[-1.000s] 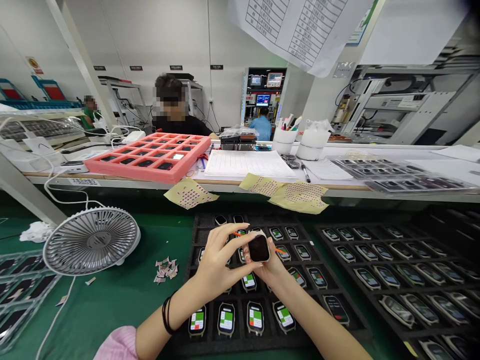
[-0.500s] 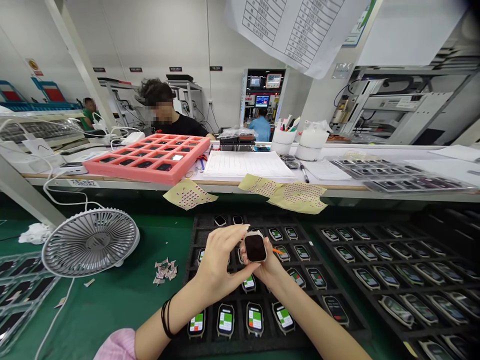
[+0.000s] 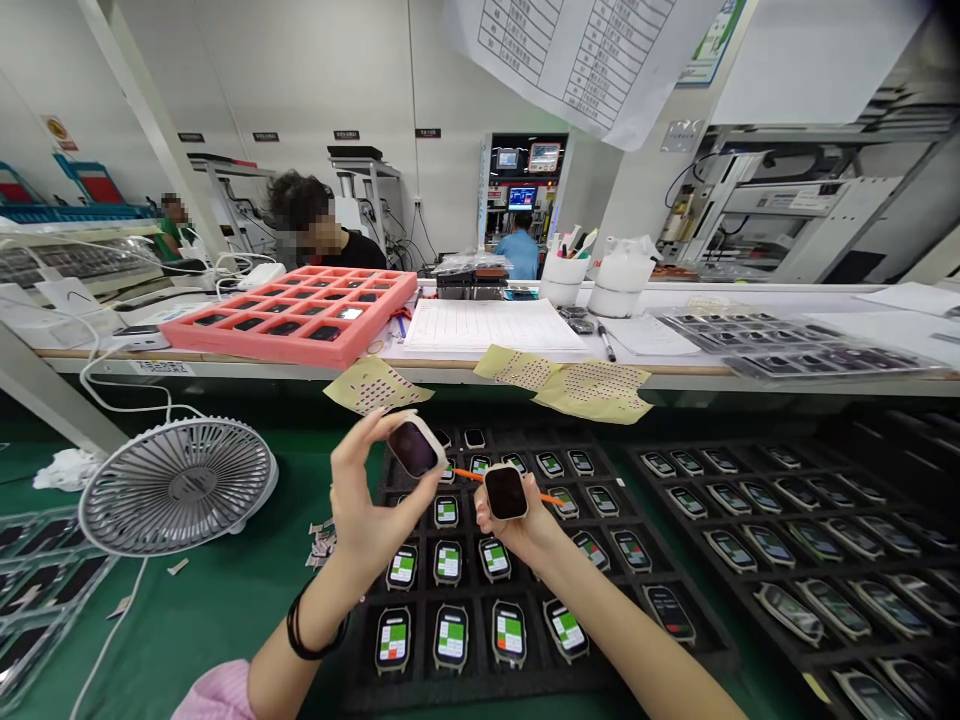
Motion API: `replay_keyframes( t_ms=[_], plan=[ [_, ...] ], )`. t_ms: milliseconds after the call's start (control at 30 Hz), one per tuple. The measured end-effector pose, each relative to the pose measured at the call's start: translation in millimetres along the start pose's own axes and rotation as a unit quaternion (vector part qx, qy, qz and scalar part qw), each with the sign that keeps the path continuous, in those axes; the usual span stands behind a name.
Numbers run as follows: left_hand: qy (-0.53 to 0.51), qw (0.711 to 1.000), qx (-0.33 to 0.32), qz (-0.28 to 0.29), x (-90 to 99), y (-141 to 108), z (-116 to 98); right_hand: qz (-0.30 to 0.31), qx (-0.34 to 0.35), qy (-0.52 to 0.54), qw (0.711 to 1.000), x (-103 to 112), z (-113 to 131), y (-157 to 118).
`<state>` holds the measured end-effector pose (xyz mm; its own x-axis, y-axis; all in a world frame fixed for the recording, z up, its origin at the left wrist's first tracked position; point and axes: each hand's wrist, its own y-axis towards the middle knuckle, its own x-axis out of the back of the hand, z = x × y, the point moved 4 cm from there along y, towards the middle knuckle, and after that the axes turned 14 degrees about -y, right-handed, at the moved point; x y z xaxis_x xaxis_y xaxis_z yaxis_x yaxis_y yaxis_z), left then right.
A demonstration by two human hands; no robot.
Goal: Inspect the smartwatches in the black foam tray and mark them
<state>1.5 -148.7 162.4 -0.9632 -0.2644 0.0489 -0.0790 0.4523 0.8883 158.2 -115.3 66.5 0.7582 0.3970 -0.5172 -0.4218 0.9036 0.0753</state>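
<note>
Right-hand watch: a dark-screened smartwatch body (image 3: 506, 492), taken as the clock's centre; the right hand (image 3: 525, 525) cradles it from below, fingers curled against its edges, screen facing the wearer.
Left-hand watch: a second dark-screened watch body (image 3: 411, 448) at ten o'clock, tilted, pinched at opposite edges between thumb and fingertips of the left hand (image 3: 367, 505).
Change: half a second ago the left hand closes about the central watch, where one dark face shows; now it stands away towards ten o'clock and two faces show. The pieces appear to be handled separately at this stage, one per hand.
Orange stick: a slim orange stick (image 3: 553, 499) passes behind the central watch, its ends towards nine and four o'clock; whether the right hand grips it cannot be told.
Black foam tray: the compartmented tray (image 3: 420, 692) lies beneath both hands; at six o'clock a watch with a lit green-and-white screen (image 3: 509, 633) sits in its front row.
Desk fan: the grey fan (image 3: 196, 490) stands at nine o'clock, paper scraps (image 3: 321, 545) between it and the tray.
</note>
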Motion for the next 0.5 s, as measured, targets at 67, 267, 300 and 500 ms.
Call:
replay_keyframes(
  t_ms=[67,267,300,500],
  plan=[
    [0.008,1.0,0.028,-0.009,3.2,3.1,8.1,0.003,0.004,-0.004,1.0,-2.4,1.1,-1.0],
    [0.04,0.998,0.047,0.02,-0.8,6.7,20.9,0.002,0.026,-0.031,0.999,-2.6,14.7,-1.4],
    [0.049,0.996,0.06,0.035,-1.7,7.3,27.9,-0.004,0.032,-0.05,0.998,0.3,21.1,-0.7],
    [0.174,0.932,0.225,0.224,-9.8,-9.2,126.9,-0.102,0.019,-0.232,0.967,49.8,53.6,24.3]
  ],
)
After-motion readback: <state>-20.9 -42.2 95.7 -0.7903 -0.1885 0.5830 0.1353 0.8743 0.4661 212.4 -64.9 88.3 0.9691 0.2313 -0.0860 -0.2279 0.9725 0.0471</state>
